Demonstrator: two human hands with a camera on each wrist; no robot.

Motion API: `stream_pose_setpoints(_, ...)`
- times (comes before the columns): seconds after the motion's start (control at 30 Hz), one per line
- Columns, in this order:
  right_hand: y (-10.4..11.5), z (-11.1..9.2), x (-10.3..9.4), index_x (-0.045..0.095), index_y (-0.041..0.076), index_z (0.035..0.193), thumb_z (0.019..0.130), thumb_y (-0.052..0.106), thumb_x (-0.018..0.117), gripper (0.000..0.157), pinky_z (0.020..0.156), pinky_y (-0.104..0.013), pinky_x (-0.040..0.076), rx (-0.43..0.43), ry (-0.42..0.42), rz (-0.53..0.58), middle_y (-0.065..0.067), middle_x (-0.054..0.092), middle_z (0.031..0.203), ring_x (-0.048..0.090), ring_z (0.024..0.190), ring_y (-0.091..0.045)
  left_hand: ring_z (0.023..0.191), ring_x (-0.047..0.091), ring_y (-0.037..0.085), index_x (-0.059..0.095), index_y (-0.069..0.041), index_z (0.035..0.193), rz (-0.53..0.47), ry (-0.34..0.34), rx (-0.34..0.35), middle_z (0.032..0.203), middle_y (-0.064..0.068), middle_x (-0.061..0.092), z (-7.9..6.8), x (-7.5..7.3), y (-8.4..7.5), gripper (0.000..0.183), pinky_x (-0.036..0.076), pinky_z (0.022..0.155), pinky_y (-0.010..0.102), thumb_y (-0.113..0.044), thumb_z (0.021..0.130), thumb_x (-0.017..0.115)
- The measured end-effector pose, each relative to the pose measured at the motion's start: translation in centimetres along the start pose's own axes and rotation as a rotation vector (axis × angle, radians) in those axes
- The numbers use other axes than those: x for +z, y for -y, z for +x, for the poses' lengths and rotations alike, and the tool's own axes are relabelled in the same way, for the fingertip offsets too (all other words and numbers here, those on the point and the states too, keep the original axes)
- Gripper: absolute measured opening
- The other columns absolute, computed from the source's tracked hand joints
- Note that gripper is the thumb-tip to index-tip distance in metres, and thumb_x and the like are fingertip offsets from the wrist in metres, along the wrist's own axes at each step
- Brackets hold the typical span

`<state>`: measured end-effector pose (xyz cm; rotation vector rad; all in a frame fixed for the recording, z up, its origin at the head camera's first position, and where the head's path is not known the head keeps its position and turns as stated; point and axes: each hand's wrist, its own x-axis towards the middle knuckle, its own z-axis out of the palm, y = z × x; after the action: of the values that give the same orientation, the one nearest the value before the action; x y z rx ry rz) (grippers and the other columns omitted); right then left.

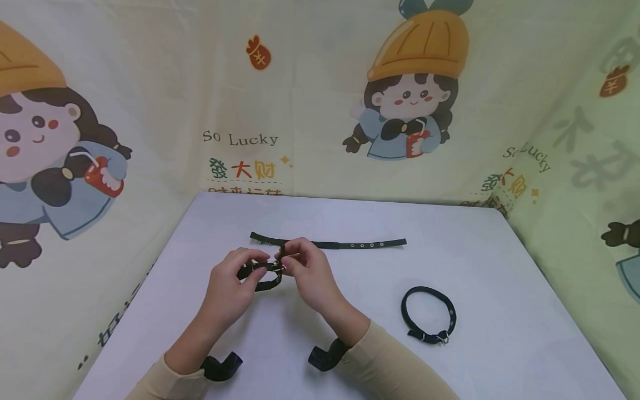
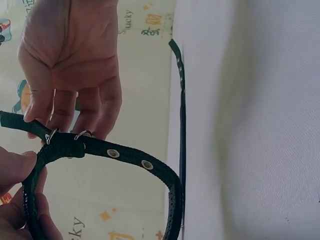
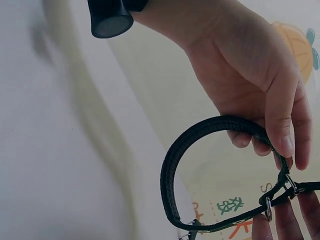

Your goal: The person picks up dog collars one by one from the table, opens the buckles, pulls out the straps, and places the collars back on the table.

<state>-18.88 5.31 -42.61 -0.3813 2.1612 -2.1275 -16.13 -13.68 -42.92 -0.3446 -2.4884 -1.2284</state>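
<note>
A dark green collar (image 2: pixel 135 157) with metal eyelets, a buckle (image 2: pixel 51 136) and a metal ring is bent into a loop between both hands above the table. My left hand (image 1: pixel 230 283) pinches the band beside the buckle between thumb and fingers. With thumb and fingertips my right hand (image 1: pixel 312 272) pinches the strap end (image 2: pixel 15 121), which stands up past the buckle. Some right fingers (image 3: pixel 287 220) lie beside the buckle and ring. In the right wrist view the collar's padded stretch (image 3: pixel 172 165) curves below my left hand.
A second collar (image 1: pixel 370 245) lies stretched out behind my hands, its eyelets toward the right. Another collar (image 1: pixel 404 311), fastened in a ring, lies on the right of the white table (image 1: pixel 480 250). Patterned curtains (image 1: pixel 320 111) stand around the table's back and sides.
</note>
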Motion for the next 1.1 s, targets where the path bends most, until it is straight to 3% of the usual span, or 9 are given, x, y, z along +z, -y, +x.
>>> stream_pose_setpoints(0.2, 0.1, 0.04, -0.22, 0.065, 0.003, 0.122, 0.106, 0.001, 0.062, 0.016, 0.095, -0.038, 0.065, -0.002, 0.001, 0.025, -0.016, 0.074, 0.123, 0.075, 0.109, -0.021, 0.093, 0.058, 0.015, 0.077, -0.016, 0.116, -0.016, 0.011, -0.02, 0.113, -0.004, 0.074, -0.03, 0.02, -0.01, 0.029, 0.055, 0.07, 0.025, 0.001, 0.094, 0.08)
stream_pose_setpoints(0.4, -0.04, 0.06, -0.26, 0.064, 0.0, 0.124, 0.107, 0.001, 0.062, 0.018, 0.095, -0.039, 0.065, 0.001, 0.008, 0.038, -0.018, 0.073, 0.123, 0.074, 0.109, -0.021, 0.105, 0.062, 0.015, 0.078, -0.019, 0.115, -0.012, 0.038, -0.03, 0.117, -0.005, 0.073, 0.06, 0.0, -0.1, 0.028, 0.057, 0.082, 0.028, 0.001, 0.096, 0.078)
stream_pose_setpoints(0.7, -0.13, -0.01, -0.27, 0.064, 0.0, 0.125, 0.107, 0.001, 0.062, 0.018, 0.097, -0.04, 0.064, 0.009, 0.005, 0.042, -0.018, 0.074, 0.122, 0.074, 0.11, -0.02, 0.121, 0.063, 0.023, 0.077, -0.017, 0.116, 0.01, 0.128, -0.087, 0.121, -0.001, 0.072, 0.43, 0.06, -0.41, 0.028, 0.06, 0.095, 0.046, 0.004, 0.099, 0.072)
stream_pose_setpoints(0.87, -0.17, -0.07, -0.25, 0.065, 0.0, 0.123, 0.106, 0.0, 0.062, 0.017, 0.099, -0.045, 0.064, -0.001, 0.006, 0.033, -0.018, 0.073, 0.122, 0.073, 0.107, -0.018, 0.12, 0.062, 0.023, 0.077, -0.018, 0.113, 0.011, 0.172, -0.115, 0.12, 0.0, 0.071, 0.64, 0.03, -0.73, 0.029, 0.056, 0.096, 0.046, 0.006, 0.099, 0.069)
stream_pose_setpoints(1.1, -0.28, -0.13, -0.22, 0.066, 0.004, 0.12, 0.105, -0.001, 0.062, 0.016, 0.097, -0.041, 0.064, -0.006, 0.005, 0.01, -0.016, 0.074, 0.12, 0.073, 0.105, -0.018, 0.114, 0.059, 0.024, 0.075, -0.018, 0.112, 0.042, 0.229, -0.131, 0.121, 0.001, 0.069, 0.87, -0.12, -0.79, 0.028, 0.051, 0.092, 0.042, 0.006, 0.099, 0.068)
